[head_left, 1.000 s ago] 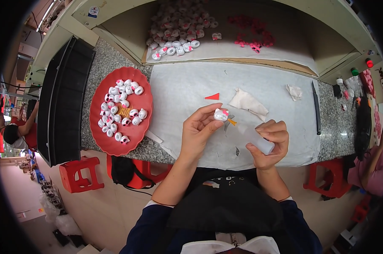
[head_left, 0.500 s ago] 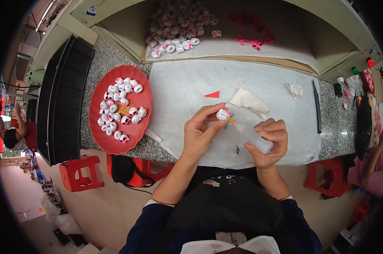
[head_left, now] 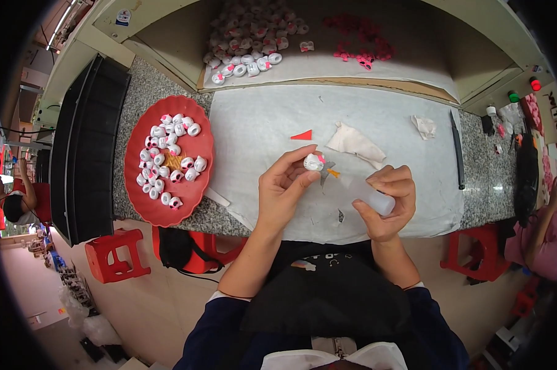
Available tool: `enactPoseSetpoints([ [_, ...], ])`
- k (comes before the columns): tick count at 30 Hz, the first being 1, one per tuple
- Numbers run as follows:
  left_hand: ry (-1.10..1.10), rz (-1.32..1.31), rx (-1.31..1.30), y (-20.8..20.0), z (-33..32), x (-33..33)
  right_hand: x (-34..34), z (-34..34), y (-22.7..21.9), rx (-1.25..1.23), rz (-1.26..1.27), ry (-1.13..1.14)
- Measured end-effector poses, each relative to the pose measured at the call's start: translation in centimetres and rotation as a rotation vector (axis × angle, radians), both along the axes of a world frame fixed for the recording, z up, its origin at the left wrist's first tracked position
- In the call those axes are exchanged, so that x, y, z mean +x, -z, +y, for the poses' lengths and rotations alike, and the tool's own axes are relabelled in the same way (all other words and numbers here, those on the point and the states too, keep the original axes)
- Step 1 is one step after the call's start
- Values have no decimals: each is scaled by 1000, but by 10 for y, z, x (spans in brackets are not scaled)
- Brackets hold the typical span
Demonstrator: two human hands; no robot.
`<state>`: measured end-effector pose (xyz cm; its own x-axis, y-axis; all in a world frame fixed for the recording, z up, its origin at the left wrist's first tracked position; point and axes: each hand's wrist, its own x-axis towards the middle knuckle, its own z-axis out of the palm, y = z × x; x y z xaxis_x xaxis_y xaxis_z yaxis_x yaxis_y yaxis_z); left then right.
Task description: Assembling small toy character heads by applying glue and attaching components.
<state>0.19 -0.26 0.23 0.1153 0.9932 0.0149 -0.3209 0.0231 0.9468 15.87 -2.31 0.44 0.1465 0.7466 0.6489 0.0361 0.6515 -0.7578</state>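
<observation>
Item: white bead [head_left: 313, 162], rounded, near the centre of the frame, above the white sheet [head_left: 254, 132] on the tabletop. Left hand [head_left: 280, 189]: grip clamped on the bead, thumb against fingers.

Item: translucent bottle [head_left: 378, 201], right of centre. Right hand [head_left: 394, 213]: grip closed around its body.

Change noted: half a second ago the bottle's yellow tip [head_left: 334, 173] stood at or almost at the bead; now a clear gap parts them. I judge this a break in the work between the two, the bead free of the tip.

Orientation: the bottle's long axis slants from lower right to upper left, tip toward the bead. The bead, nearly round, shows no plain long axis from here; its pink bow [head_left: 321, 158] sits at the upper right.
</observation>
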Motion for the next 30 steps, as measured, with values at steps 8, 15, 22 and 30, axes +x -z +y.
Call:
enactPoseSetpoints([
  [8,-99,-176,-36,7,3,-8,26,34,-36,-533,41,-77],
  [15,-62,-177,-28,2,0,-7,36,160,-19,-364,-742,174],
  [22,-39,-186,-23,3,1,-8,0,206,-9,-357,-1161,381],
  [30,-21,-200,-13,-1,1,-10,16,188,-17,-127,-1189,330],
])
